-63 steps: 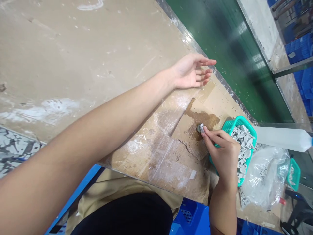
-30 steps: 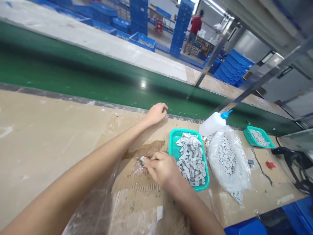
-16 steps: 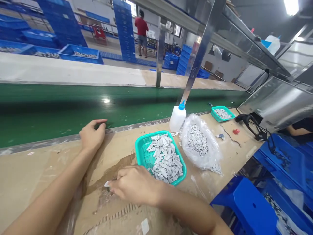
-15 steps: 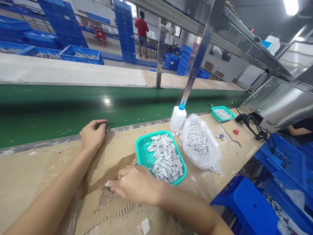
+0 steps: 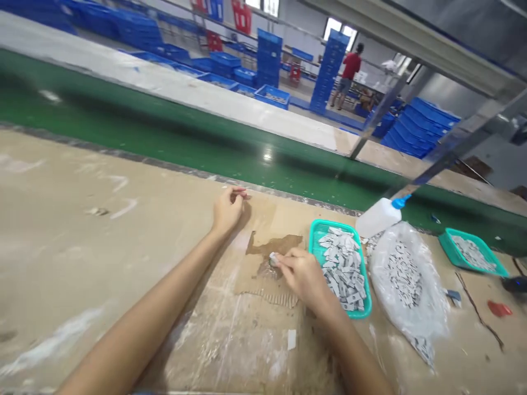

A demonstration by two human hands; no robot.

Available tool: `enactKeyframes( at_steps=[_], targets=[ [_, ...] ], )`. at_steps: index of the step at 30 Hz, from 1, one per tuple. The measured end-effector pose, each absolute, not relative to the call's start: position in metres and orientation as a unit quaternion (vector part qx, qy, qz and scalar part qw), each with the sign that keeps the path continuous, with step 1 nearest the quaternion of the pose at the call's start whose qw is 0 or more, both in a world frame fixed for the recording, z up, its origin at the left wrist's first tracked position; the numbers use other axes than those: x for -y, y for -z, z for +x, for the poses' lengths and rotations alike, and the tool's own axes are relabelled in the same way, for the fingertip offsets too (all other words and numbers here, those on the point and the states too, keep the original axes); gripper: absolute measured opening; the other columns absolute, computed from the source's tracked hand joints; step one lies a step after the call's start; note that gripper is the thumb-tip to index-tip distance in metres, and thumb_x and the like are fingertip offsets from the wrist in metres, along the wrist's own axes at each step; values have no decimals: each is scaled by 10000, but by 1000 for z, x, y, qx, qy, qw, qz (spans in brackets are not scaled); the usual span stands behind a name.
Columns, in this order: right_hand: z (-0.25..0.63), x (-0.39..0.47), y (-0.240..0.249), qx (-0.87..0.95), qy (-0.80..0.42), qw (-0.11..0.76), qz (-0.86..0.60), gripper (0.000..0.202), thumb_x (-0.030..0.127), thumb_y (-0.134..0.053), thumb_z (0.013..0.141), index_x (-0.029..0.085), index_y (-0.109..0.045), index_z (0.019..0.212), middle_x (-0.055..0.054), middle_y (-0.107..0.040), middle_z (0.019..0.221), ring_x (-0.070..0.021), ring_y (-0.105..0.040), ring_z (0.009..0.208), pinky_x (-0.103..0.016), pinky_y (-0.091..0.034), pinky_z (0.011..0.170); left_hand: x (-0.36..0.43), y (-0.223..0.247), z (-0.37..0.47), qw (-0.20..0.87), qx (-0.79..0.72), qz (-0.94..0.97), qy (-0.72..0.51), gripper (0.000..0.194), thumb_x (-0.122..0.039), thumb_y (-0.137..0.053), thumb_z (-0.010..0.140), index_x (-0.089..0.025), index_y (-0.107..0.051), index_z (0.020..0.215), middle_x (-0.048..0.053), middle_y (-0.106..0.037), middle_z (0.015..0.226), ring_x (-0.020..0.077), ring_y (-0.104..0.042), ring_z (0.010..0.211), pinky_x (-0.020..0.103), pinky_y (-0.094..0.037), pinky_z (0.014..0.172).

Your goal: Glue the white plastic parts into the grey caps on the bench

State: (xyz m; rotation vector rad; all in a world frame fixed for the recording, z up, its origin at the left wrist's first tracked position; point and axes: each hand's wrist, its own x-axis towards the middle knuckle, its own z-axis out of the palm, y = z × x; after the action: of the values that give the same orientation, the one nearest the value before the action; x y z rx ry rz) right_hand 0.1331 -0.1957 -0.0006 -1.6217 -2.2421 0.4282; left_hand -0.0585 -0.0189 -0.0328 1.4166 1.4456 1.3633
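Note:
My right hand (image 5: 304, 274) pinches a small whitish flat piece (image 5: 273, 258) between thumb and fingertips, low over a torn, brown-stained patch of cardboard (image 5: 280, 241). Beside that hand stands a green plastic basket (image 5: 313, 241) holding many small grey-white pieces (image 5: 348, 269). My left hand (image 5: 229, 209) rests near the bench's far edge, its fingers loosely bent with a gap to the thumb and nothing visible in them. Another flat white piece (image 5: 291, 339) lies on the cardboard closer to me.
Right of the basket are a white bottle (image 5: 376, 219) with a blue nozzle, a clear bag (image 5: 405, 274) of small pieces and a second green basket (image 5: 448, 249). A green conveyor belt (image 5: 197, 140) runs behind the bench. A person in red (image 5: 351, 66) stands far back.
The camera view has swung left and tilted, so everything appears further right. My right hand still pinches the small piece; the left hand's fingers look more curled together.

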Motion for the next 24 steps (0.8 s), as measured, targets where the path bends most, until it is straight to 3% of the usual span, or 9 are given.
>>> enactKeyframes(
  at_steps=[5,11,20,24],
  targets=[
    [138,199,3,780,-161,231,-558,221,146,-576,965,207,-771,1049,-32,-692,843,-143,-637,773,-239,-453,709,18,47,-71,375,-544,395,-638,261,-160,-450,752,-148,-627,943,40,-665,798,166,-648,784,262,-487,753],
    [140,200,2,780,-168,245,-551,215,151,-580,963,158,-766,1071,-35,-680,803,-144,-627,718,-247,-451,661,11,49,-67,402,-509,374,-663,242,-109,-441,761,-152,-634,901,5,-634,690,136,-614,681,235,-459,690],
    [142,199,0,814,-132,237,-514,158,150,-620,950,124,-773,983,-39,-706,851,-124,-664,766,-204,-505,726,16,36,-64,440,-474,338,-683,296,-17,-412,723,-153,-593,915,-27,-577,590,123,-555,595,203,-421,570],
    [141,199,-1,813,-109,228,-525,236,184,-603,966,95,-724,1148,-51,-696,871,-131,-652,741,-210,-523,711,17,34,-65,443,-472,341,-682,293,-9,-408,723,-150,-581,912,-33,-574,580,123,-547,584,207,-421,567]
  ],
)
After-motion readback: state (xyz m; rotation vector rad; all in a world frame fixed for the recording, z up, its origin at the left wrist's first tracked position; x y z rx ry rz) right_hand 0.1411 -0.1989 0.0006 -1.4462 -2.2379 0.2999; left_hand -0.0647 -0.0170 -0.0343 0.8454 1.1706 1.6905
